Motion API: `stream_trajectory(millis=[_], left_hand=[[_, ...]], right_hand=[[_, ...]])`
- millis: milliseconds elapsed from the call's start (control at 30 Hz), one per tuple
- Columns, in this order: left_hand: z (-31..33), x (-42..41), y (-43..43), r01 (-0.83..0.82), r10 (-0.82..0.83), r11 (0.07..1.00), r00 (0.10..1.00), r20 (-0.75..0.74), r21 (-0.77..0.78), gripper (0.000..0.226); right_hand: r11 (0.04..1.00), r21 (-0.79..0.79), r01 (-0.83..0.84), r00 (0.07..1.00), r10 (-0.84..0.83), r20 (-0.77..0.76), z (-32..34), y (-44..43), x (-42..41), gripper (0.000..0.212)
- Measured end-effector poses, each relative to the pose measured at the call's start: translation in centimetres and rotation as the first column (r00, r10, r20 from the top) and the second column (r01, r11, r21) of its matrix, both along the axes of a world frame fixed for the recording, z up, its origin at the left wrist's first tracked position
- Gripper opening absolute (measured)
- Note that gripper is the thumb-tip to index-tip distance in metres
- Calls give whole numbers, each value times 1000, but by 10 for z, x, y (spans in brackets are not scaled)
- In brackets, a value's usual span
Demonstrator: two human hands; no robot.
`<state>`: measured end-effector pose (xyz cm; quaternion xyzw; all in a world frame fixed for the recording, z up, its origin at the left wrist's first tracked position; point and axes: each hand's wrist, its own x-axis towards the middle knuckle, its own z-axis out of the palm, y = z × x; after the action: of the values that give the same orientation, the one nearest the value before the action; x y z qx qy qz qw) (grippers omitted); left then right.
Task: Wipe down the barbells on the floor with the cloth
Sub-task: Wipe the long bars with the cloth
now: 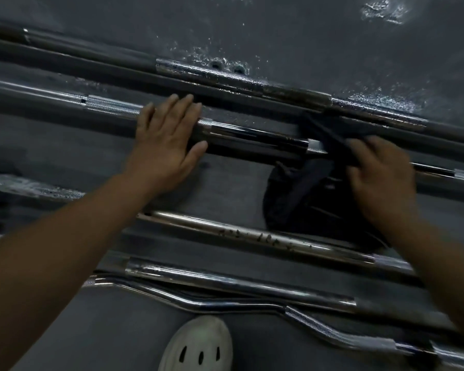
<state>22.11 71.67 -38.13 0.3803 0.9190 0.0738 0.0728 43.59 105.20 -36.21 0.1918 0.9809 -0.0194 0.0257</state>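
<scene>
1. A dark grey floor (306,36), scuffed and speckled, carries several barbells (225,285) lying side by side.
2. The left hand (166,140) lies flat, fingers straight, on the middle barbell (252,140).
3. The right hand (381,172), blurred, clutches the dark cloth (300,199) against that same bar; its folds merge with shadow.
4. A white shoe (198,346) is cut off below.
</scene>
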Motion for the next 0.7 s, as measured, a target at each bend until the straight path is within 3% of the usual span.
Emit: stream_trajectory(millis=[133, 300, 467, 600, 700], left_hand=[[2, -8, 12, -5, 5, 1000, 999, 38, -1, 70], [9, -17, 13, 19, -15, 995, 999, 41, -98, 78], [32, -6, 9, 77, -50, 954, 994, 100, -290, 96], [66, -3, 16, 190, -86, 831, 972, 217, -523, 106], [102, 2, 25, 288, -118, 725, 947, 298, -626, 105]], right_hand=[[982, 16, 191, 982, -191, 15, 6, -12, -22, 47], [982, -179, -68, 997, 62, -40, -5, -132, -106, 50], [972, -153, -179, 969, 201, 144, 20, -65, -63, 58], [925, -156, -345, 827, 379, 416, 44, -18, -47, 66], [852, -140, -504, 698, 498, 514, 48, -4, -55, 67]])
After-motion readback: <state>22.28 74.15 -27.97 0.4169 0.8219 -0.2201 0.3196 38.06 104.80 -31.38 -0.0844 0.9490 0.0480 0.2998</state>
